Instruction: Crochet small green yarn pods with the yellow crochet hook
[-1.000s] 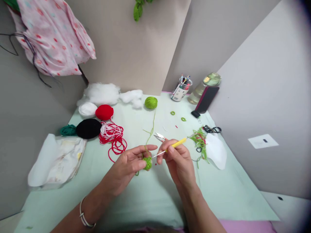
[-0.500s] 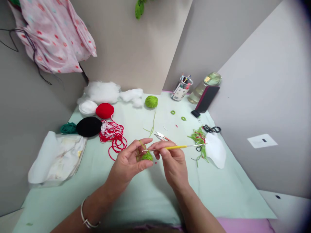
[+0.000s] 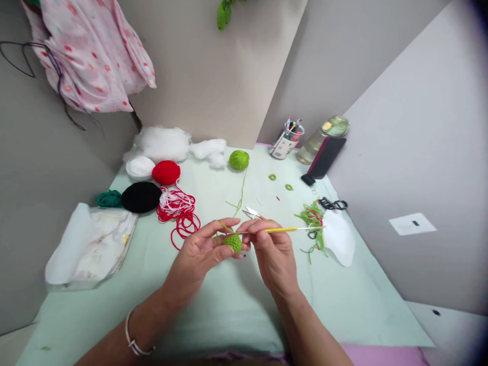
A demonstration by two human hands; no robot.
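Between the thumb and fingers of my left hand (image 3: 204,247) is a small green crochet piece (image 3: 233,243), rounded and tightly stitched. Green yarn (image 3: 241,195) passes over my left index finger and leads back to a green yarn ball (image 3: 239,159). My right hand (image 3: 272,249) grips a crochet hook (image 3: 281,230) with a yellow handle, pen-like. Its metal tip lies across the top of the crochet piece; the exact stitch it touches is too small to make out. Just behind my right fingers rest small thread snips (image 3: 252,213), partly covered.
Red (image 3: 166,173), white (image 3: 140,168) and black (image 3: 141,197) yarn balls sit at left, near tangled red-and-white yarn (image 3: 177,206). White stuffing (image 3: 163,144) lies behind. Toward the right are two green rings (image 3: 289,187), yarn scraps (image 3: 313,216), a phone (image 3: 327,157), a bottle (image 3: 324,138) and a pen cup (image 3: 286,140).
The crochet piece has turned and risen slightly in my left fingers, showing more of its stitched side. Fingers of my right hand now come close to its right edge. The view has shifted slightly.
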